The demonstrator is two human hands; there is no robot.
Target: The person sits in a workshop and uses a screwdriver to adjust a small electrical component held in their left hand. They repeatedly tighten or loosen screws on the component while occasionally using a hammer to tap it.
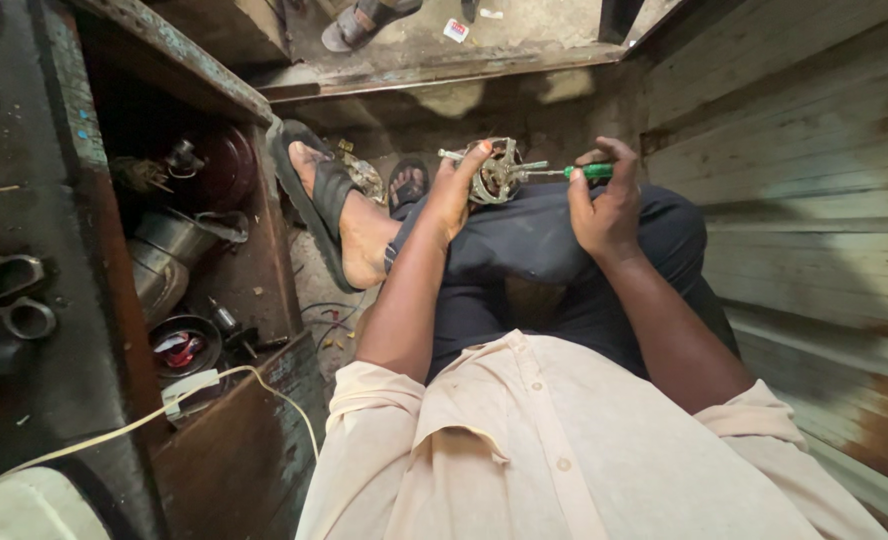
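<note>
Left hand [454,195] closed around a small metal motor part [496,170], held above the raised knee, right hand [604,200] gripped on a green-handled screwdriver [574,172], its shaft pressed against the part, scissors [9,295] laid on the dark bench [54,380] at left.

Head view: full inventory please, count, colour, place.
Small motor part: 1, metal grey-brass, held over the knee.
Screwdriver: 1, green handle, tip at the motor part.
Scissors: 1, dark handles, on the bench top at left.
Metal pots: about 2, grey, on the shelf under the bench.
Round tin: 1, dark with red bits inside, lower shelf.
Cable: 1, white, across the bench edge.
Wooden plank wall: 1, grey-green, right.
Another person's sandalled foot: 1, top edge.
Sandal: 1, black, on the person's own foot.
Left hand: holds the motor part.
Right hand: holds the screwdriver.
</note>
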